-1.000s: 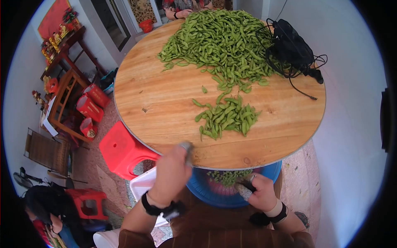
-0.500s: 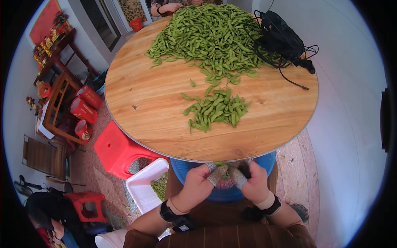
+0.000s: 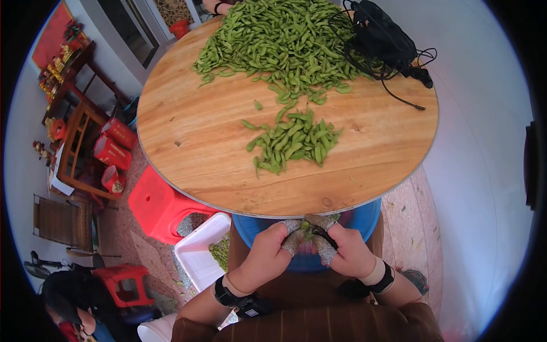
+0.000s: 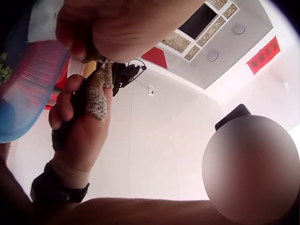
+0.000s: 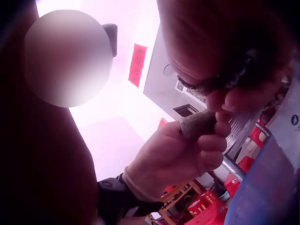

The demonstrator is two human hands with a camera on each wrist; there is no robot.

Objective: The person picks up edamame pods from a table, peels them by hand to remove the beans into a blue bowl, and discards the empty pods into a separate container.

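Over the basin my two hands meet, their thumbs and some fingertips wrapped in grey coverings. My left hand [image 3: 268,248] pinches a green soybean pod [image 3: 306,229], mostly hidden by the fingers. From the other side my right hand [image 3: 348,251] grips the same pod, with a dark patch between its thumb and fingers; I cannot tell what that is. Below sits a blue basin [image 3: 242,228], with green beans [image 4: 4,70] at the edge of the left wrist view. A small heap of soybean pods [image 3: 293,142] lies on the round wooden table [image 3: 188,165] ahead.
Farther back is a large mound of pods [image 3: 279,40], beside a black bag with cables [image 3: 384,34]. A red stool [image 3: 156,199] and a white tray [image 3: 196,256] holding green pieces stand left. Another person [image 3: 68,296] bends low at bottom left.
My left hand came down from the table edge to meet the right over the basin, and their fingers closed together on a pod. The head view shifted slightly.
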